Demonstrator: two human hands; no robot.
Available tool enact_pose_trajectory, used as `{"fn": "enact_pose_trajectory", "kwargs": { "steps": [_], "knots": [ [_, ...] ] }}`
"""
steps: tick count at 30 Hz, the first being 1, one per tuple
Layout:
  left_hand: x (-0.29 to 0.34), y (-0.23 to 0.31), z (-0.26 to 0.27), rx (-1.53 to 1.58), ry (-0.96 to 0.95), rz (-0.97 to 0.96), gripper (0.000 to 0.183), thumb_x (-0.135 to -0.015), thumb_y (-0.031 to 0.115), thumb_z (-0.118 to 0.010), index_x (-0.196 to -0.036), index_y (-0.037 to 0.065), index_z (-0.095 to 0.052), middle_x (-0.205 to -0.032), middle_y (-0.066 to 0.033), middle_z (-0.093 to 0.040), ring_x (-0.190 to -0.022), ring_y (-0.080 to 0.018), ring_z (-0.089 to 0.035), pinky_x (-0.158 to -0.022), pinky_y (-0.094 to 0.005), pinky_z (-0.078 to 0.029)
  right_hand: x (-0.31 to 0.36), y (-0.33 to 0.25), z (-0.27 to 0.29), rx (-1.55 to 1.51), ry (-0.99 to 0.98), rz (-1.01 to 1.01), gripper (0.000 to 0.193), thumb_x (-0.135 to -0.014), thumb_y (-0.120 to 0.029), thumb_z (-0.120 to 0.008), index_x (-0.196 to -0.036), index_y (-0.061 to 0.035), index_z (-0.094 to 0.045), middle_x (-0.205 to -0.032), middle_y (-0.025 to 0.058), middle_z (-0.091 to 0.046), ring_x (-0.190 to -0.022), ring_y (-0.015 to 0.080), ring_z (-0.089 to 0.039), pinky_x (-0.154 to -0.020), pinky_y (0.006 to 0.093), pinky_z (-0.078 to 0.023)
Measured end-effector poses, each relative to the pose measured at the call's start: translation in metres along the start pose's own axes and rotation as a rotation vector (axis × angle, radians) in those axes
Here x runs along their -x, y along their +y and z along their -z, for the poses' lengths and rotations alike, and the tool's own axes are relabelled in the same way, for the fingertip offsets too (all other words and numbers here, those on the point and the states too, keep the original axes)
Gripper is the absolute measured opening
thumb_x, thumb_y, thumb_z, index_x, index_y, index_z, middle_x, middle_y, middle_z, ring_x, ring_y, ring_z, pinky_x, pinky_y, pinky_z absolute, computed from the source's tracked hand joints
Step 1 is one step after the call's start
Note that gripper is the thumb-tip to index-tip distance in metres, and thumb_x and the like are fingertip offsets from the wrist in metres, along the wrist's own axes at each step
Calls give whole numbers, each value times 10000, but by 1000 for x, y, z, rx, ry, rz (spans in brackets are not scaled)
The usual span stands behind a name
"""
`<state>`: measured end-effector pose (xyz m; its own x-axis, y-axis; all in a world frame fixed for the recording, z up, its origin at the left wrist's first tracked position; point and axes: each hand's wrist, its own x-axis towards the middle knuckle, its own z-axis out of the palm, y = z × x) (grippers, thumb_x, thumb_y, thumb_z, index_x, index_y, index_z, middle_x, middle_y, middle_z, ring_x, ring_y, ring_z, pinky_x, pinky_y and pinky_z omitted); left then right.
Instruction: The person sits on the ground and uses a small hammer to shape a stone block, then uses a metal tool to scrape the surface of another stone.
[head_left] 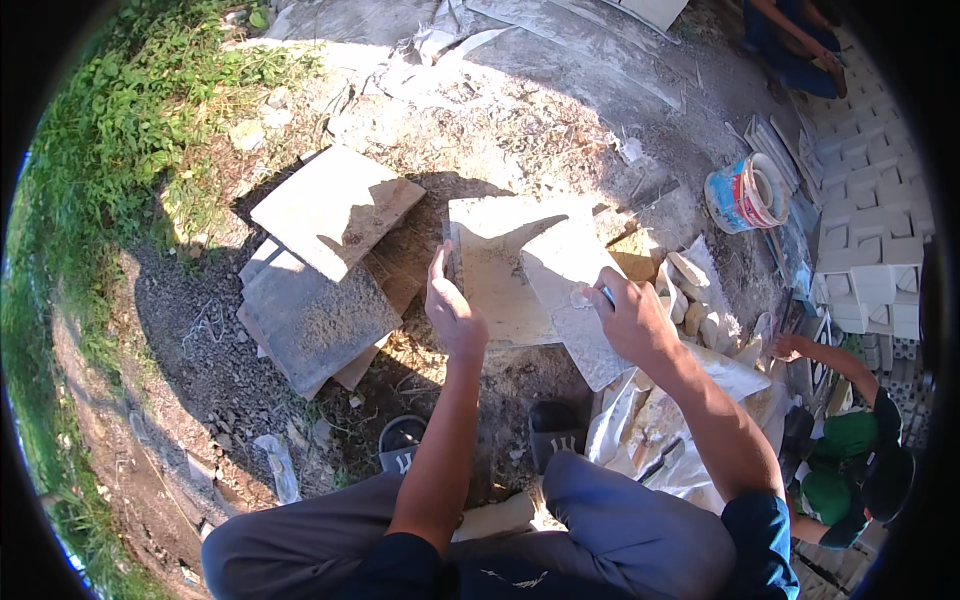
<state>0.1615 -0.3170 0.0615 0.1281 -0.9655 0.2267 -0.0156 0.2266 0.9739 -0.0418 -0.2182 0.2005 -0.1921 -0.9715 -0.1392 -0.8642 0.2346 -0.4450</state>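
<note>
In front of me lies a flat pale tile [490,275], and a second pale tile [575,265] lies slanted over its right part. My left hand [455,312] is upright at the first tile's left edge, fingers stretched out and nothing seen in them. Above the slanted tile, my right hand [632,318] is closed around a small tool [606,294] with a bluish part showing. The fist hides most of it, so its kind cannot be told. To the left sits an uneven stack of square tiles [320,320], with a paler tile [330,205] on top.
Torn white sacking [720,375] and broken pieces [690,315] lie right of the tiles. Farther right stand a paint bucket [745,193] and stacked pale blocks [870,230]. One person [850,460] works at the lower right, another [795,45] at the upper right. Plants [130,110] grow left.
</note>
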Motion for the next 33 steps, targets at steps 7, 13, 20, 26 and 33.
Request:
{"fn": "enact_pose_trajectory", "kwargs": {
  "steps": [7,13,20,26,33],
  "knots": [
    [-14,31,-16,-389,-328,-262,759,-1102,522,-173,-1612,-35,-245,-1675,-261,-258,-1579,-458,-144,-1262,-601,-83,-52,-34,3,148,-57,132,221,-1025,-252,-597,-1044,-32,-574,-802,223,-694,-735,446,-681,-631,530,-535],
    [-34,32,-40,-1080,-627,-166,729,-1114,455,-234,-1602,-87,-218,-1696,-257,-191,-1594,-429,-90,-1265,-599,-6,-70,-22,-27,93,-204,174,183,-1036,-205,-495,-1144,-60,-527,-829,252,-686,-759,456,-694,-650,541,-561],
    [3,37,-66,-896,-620,-236,684,-1106,364,-296,-1577,-129,-227,-1682,-280,-199,-1585,-422,-130,-1266,-608,-43,-38,-8,2,88,-298,54,236,-1066,-223,-417,-1232,-97,-527,-929,233,-703,-821,447,-715,-684,549,-573],
    [-36,32,-44,-811,-621,-314,611,-1119,318,-222,-1596,-61,-268,-1677,-245,-254,-1582,-364,-201,-1283,-551,-90,-66,-26,-16,279,-248,288,225,-989,-148,-593,-1200,-72,-583,-914,209,-699,-769,384,-697,-662,461,-559],
    [9,26,-97,-769,-715,-399,610,-1112,309,-286,-1585,-77,-282,-1667,-248,-274,-1575,-374,-220,-1287,-512,-146,-35,28,-1,-133,-126,73,200,-996,-174,-558,-1164,-71,-595,-918,245,-716,-828,456,-705,-700,545,-565]
  ]
}}
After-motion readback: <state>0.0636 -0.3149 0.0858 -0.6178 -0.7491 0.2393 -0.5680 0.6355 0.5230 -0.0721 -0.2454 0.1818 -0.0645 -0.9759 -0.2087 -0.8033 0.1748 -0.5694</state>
